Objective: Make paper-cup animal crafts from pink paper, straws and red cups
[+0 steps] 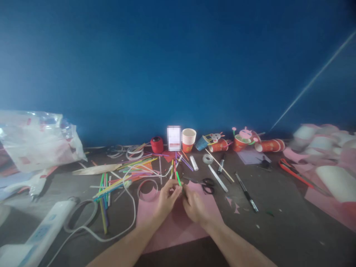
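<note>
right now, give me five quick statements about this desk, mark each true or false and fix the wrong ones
1. The left hand has a green straw at its fingertips. True.
2. The sheet beneath the forearms is blue. False: the sheet is pink.
3. The cup stack stands upright. True.
4. The power strip lies right of the right hand. False: the power strip is at the far left.
5. The silver-and-black pen lies right of the right hand. True.
</note>
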Action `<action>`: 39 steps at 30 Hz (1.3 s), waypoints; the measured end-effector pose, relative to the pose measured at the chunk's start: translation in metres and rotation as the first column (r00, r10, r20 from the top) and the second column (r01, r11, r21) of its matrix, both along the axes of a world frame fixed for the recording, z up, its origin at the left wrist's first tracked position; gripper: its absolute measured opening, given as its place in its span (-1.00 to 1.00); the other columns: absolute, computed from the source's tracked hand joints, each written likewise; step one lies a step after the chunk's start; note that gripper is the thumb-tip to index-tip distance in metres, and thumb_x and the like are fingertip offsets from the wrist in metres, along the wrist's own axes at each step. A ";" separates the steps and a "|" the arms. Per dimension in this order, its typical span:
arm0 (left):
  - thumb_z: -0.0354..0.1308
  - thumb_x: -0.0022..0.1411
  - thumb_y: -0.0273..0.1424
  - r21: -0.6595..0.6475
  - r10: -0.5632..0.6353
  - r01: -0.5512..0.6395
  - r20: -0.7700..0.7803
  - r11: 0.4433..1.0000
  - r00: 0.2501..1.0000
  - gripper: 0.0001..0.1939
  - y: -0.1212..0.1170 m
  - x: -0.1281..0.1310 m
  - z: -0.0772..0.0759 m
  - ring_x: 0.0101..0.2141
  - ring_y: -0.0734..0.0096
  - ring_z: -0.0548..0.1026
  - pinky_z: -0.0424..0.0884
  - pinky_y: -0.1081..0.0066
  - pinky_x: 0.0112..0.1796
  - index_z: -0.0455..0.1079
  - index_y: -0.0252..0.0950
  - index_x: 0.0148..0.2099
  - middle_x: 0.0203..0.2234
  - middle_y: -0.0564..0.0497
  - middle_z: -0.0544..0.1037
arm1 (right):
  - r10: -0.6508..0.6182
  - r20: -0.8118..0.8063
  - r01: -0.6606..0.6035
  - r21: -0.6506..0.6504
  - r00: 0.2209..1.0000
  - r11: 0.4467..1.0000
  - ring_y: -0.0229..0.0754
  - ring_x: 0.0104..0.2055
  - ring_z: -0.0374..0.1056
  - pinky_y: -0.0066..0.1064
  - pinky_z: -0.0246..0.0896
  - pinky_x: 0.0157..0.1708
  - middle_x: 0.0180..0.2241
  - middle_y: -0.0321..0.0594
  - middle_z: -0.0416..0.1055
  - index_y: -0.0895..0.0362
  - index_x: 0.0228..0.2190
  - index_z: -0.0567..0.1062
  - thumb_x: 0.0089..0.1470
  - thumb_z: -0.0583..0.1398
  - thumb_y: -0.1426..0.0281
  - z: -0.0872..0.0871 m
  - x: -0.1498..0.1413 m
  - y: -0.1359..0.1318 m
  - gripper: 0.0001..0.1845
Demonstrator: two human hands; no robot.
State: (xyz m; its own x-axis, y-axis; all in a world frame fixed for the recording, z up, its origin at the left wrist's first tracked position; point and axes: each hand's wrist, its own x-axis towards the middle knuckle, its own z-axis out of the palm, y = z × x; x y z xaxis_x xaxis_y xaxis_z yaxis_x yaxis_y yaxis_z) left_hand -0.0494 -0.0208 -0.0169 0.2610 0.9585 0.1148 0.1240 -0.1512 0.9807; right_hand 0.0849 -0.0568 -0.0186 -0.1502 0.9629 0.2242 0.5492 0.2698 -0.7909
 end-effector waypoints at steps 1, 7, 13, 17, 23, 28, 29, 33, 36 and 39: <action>0.08 0.19 -0.25 0.000 0.003 -0.003 0.019 1.000 1.000 -0.79 -0.001 -0.001 -0.001 -0.39 0.43 0.38 0.32 0.44 -0.35 0.36 -0.31 -0.28 -0.43 0.02 0.43 | -0.006 0.015 0.006 0.004 1.000 1.000 -0.13 -0.30 0.40 -0.39 0.24 -0.32 -0.34 -0.15 0.47 0.11 -0.16 0.34 0.07 -0.03 0.53 0.000 0.000 0.000 -0.70; -0.09 0.28 -0.20 -0.016 0.140 -0.139 0.148 0.990 0.979 -0.76 -0.004 -0.009 0.005 -0.54 0.50 0.31 0.29 0.43 -0.49 0.26 -0.26 -0.25 -0.47 0.03 0.38 | 0.041 0.136 -0.037 -0.033 0.990 0.999 -0.19 -0.41 0.41 -0.45 0.20 -0.42 -0.42 -0.22 0.50 0.10 -0.22 0.41 0.09 0.04 0.43 0.006 -0.002 -0.005 -0.77; -0.21 0.32 -0.18 0.066 0.184 -0.190 0.095 0.979 0.978 -0.73 -0.012 -0.012 0.008 -0.58 0.47 0.25 0.27 0.39 -0.49 0.16 -0.22 -0.32 -0.55 0.05 0.32 | 0.245 0.454 -0.234 -0.082 0.857 0.969 -0.16 -0.38 0.43 -0.43 0.16 -0.38 -0.39 -0.19 0.51 0.07 -0.26 0.50 0.05 0.08 0.37 0.026 -0.006 -0.014 -0.76; -0.20 0.33 -0.21 0.084 0.082 -0.091 0.101 0.992 0.991 -0.77 -0.017 -0.009 0.001 -0.58 0.50 0.23 0.24 0.44 -0.51 0.16 -0.24 -0.22 -0.59 0.10 0.29 | 0.222 0.540 -0.198 -0.103 0.812 0.975 -0.14 -0.43 0.43 -0.41 0.11 -0.46 -0.43 -0.15 0.51 0.10 -0.26 0.51 0.06 0.06 0.38 0.029 -0.009 -0.016 -0.75; -0.16 0.33 -0.24 0.095 0.007 -0.008 0.013 0.995 1.000 -0.77 -0.012 -0.002 -0.003 -0.54 0.51 0.29 0.25 0.45 -0.45 0.20 -0.28 -0.20 -0.55 0.09 0.33 | 0.183 0.548 -0.138 -0.123 0.816 0.983 -0.12 -0.46 0.42 -0.39 0.09 -0.47 -0.46 -0.11 0.53 0.11 -0.43 0.54 0.02 0.08 0.42 0.027 -0.007 -0.015 -0.78; -0.16 0.33 -0.27 0.096 0.000 0.001 -0.005 0.995 1.000 -0.79 -0.004 0.005 -0.002 -0.55 0.48 0.29 0.24 0.42 -0.44 0.20 -0.27 -0.19 -0.56 0.08 0.33 | 0.208 0.517 -0.151 -0.150 0.830 0.977 -0.13 -0.46 0.40 -0.40 0.07 -0.49 -0.49 -0.17 0.52 0.09 -0.44 0.54 -0.05 0.12 0.45 0.031 0.004 -0.013 -0.83; -0.16 0.33 -0.26 0.080 0.006 -0.006 0.005 0.997 1.000 -0.79 -0.002 0.006 -0.002 -0.56 0.49 0.27 0.23 0.43 -0.46 0.20 -0.27 -0.20 -0.57 0.09 0.33 | 0.219 0.518 -0.161 -0.155 0.827 0.975 -0.13 -0.45 0.40 -0.41 0.07 -0.48 -0.49 -0.18 0.51 0.08 -0.43 0.53 -0.06 0.13 0.45 0.032 0.008 -0.012 -0.83; -0.18 0.33 -0.25 0.034 0.023 -0.024 0.046 0.999 0.999 -0.78 0.000 0.009 -0.005 -0.58 0.52 0.23 0.20 0.46 -0.50 0.19 -0.25 -0.24 -0.58 0.11 0.30 | 0.097 0.568 -0.058 -0.087 0.817 0.995 -0.12 -0.35 0.38 -0.39 0.12 -0.39 -0.43 -0.18 0.46 0.08 -0.40 0.50 0.01 0.14 0.38 0.039 0.029 -0.002 -0.87; -0.17 0.33 -0.24 0.029 0.034 -0.035 0.051 0.999 0.998 -0.76 0.000 0.009 -0.004 -0.59 0.53 0.21 0.19 0.47 -0.50 0.20 -0.26 -0.27 -0.57 0.11 0.30 | -0.063 0.628 0.057 0.029 0.776 0.998 -0.08 -0.20 0.32 -0.36 0.14 -0.27 -0.33 -0.12 0.41 0.10 -0.34 0.48 0.06 0.14 0.39 0.040 0.051 0.010 -0.88; -0.17 0.33 -0.23 0.021 0.025 -0.026 0.037 0.999 0.999 -0.76 -0.001 0.008 -0.001 -0.59 0.52 0.22 0.19 0.46 -0.50 0.19 -0.27 -0.25 -0.57 0.10 0.31 | -0.099 0.700 0.097 0.043 0.707 0.994 -0.05 -0.17 0.28 -0.32 0.14 -0.22 -0.30 -0.09 0.38 0.14 -0.33 0.47 0.03 0.16 0.44 0.033 0.073 0.019 -0.89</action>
State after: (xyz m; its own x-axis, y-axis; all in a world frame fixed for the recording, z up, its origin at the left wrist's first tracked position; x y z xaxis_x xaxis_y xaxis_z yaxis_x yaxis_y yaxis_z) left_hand -0.0411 -0.0217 -0.0177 0.2320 0.9619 0.1448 0.0924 -0.1699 0.9811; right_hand 0.1583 -0.0373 0.0148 -0.1702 0.9807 0.0963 0.9685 0.1844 -0.1670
